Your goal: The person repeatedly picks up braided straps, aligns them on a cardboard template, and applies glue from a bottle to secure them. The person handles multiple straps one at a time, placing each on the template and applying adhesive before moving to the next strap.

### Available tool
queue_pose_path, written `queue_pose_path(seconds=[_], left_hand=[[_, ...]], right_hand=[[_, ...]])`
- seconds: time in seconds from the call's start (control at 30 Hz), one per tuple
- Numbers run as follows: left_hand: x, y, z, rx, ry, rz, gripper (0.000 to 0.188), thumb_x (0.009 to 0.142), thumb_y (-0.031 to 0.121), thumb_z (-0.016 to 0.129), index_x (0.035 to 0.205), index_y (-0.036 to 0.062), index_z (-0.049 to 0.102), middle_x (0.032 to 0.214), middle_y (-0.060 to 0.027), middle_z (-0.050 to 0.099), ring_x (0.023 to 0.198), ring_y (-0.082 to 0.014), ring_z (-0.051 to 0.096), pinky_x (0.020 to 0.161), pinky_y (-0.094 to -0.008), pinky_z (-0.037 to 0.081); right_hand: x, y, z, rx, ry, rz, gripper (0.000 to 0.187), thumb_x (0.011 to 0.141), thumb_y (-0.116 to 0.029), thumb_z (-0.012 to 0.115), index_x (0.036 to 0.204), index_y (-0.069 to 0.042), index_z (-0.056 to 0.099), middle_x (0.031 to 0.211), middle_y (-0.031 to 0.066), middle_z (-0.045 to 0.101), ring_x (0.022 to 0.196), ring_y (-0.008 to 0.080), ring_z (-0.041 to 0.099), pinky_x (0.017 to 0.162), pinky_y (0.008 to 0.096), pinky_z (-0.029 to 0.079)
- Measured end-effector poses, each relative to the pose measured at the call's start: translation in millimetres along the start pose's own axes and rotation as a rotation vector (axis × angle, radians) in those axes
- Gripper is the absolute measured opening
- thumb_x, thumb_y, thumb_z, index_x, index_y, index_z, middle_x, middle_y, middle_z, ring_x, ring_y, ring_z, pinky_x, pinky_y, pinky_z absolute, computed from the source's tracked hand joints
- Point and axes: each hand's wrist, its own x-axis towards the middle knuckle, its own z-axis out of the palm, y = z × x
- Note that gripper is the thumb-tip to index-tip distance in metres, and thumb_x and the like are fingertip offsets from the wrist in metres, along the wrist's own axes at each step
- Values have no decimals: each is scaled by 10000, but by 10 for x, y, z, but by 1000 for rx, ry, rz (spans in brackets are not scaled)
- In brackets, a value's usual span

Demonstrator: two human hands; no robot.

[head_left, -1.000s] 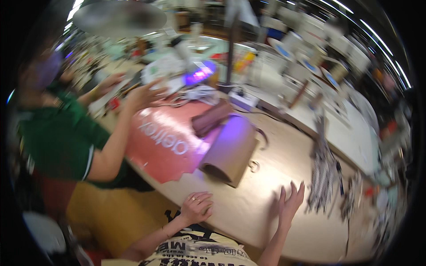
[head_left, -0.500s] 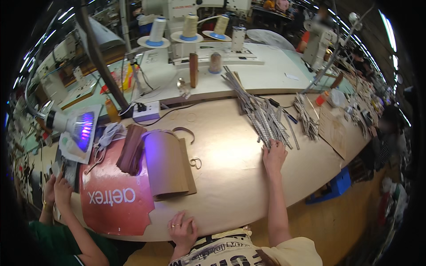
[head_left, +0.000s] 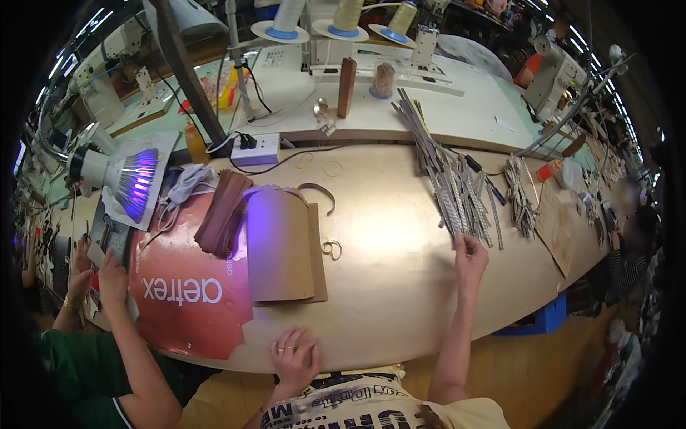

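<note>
My right hand [head_left: 471,261] is at the near end of a loose bundle of narrow silver-grey patterned strips [head_left: 457,196], its fingers pinched together on a strip end. How many strips lie between the fingers is hidden. The bundle stretches from the table back onto the white machine bench. My left hand [head_left: 295,357], with rings on it, lies palm down at the table's front edge, its fingers loosely spread and nothing in them. Ahead of it stands a curved tan cardboard sheet [head_left: 279,250], with a brown strap [head_left: 319,194] and a small coiled strip [head_left: 331,249] beside it.
At left are a red printed sheet [head_left: 182,286], folded brown leather [head_left: 223,214] and a lit lamp [head_left: 132,182]. A co-worker's hands [head_left: 112,286] work there. A power strip [head_left: 255,150] and thread cones [head_left: 343,19] stand behind. Another strip bundle [head_left: 520,196] lies right.
The whole view has shifted, so things sit further right. My right hand stays at the bundle's end, its fingers now more tightly pinched. My left hand remains at the table's edge.
</note>
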Motion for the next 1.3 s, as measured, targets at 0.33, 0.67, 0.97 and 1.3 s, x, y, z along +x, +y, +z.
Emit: queue_pose_path(seconds=[0.33,0.67,0.97,1.3], left_hand=[[113,94,102,-61,-62,107,199,753,97,701,952,106,700,1225,-127,602,1169,-315,555,980,-440,370],[467,271,153,-88,-81,100,198,782,82,706,980,77,695,1212,-150,609,1161,-327,559,1001,-452,370],[359,139,200,-38,-122,62,249,834,148,675,1077,95,663,1282,-131,579,1213,-314,530,1052,-473,359],[-57,47,250,-132,40,-130,219,864,124,631,1077,98,669,1367,-103,542,1294,-274,480,1070,-441,358]], right_hand=[[-676,-125,330,-508,-246,-553,406,868,-357,709,1141,-57,682,1176,158,579,1126,288,530,930,405,406],[1849,457,94,-680,91,277,798,856,-690,508,1424,-130,482,1416,290,413,1346,428,357,1069,579,282],[1638,292,722,-693,-276,132,1081,711,-880,489,1539,-213,293,1509,302,323,1423,486,233,1083,711,207],[1525,524,745,-872,-251,-117,941,735,-577,737,1494,-158,370,1395,285,475,1202,419,533,1016,491,436]])
